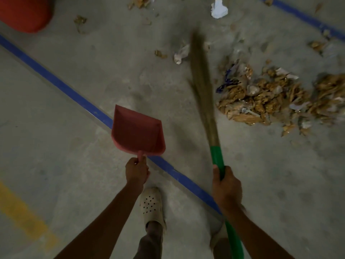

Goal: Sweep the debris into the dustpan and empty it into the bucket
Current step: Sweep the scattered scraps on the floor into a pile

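Dustpan (137,130) apparently empty in left hand (137,170).

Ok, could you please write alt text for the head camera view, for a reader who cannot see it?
A person's right hand grips a green-handled broom beside a pile of brown debris on a concrete floor, while the left hand holds an empty red dustpan. A red bucket is partly in view at top left.
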A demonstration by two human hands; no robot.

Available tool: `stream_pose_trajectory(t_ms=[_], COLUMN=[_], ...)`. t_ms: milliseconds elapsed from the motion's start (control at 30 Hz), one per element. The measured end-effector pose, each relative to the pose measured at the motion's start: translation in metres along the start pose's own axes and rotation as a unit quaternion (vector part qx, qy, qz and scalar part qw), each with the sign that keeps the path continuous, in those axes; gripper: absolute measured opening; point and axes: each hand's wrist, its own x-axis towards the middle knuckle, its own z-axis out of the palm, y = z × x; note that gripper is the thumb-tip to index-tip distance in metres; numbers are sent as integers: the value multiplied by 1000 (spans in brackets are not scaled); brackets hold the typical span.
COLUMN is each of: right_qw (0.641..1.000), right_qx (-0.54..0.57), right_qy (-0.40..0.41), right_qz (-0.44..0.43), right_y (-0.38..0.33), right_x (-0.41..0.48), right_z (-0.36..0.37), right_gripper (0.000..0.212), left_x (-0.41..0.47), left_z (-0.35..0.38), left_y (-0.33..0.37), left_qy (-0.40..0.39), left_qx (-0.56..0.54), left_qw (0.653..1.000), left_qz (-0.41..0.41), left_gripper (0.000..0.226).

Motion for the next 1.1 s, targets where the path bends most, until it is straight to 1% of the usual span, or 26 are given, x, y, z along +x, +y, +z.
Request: stream_pose_trajectory(t_ms=[133,200,267,333,467,600,733,867,967,1100], right_qw=[990,978,966,963,970,970,970,972,974,985], right_qx=[-80,-120,-142,-142,-130,-121,-126,-56,-23,-8], right_qy=[-105,-162,-211,-227,-192,-151,-129,-60,-35,-18], right_qz=[-49,-54,-36,0,78,150,164,221,222,173], right_y=[-24,-36,-42,-37,5,76,142,181,197,205], right_x=[-8,4,20,38,70,90,95,95,88,76], right_z=[25,35,42,42,22,-20,-70,-114,-142,-170], right_gripper=[38,41,46,51,58,62,56,55,51,44], left_x=[-6,-10,-14,-18,-29,-43,-59,-83,-103,-134], left_z=[8,12,17,23,41,68,100,132,156,182], left_y=[-2,-4,-8,-12,-20,-20,-17,-11,-5,5], left_qy=[-14,-16,-19,-23,-39,-67,-101,-128,-153,-158], left_qx=[19,34,44,56,68,79,60,87,97,100], left_qw=[1000,999,999,998,997,995,993,988,983,982], left_qz=[-6,-7,-3,-7,-13,-11,-8,8,20,27], left_gripper=[38,37,36,34,35,37,41,37,38,40])
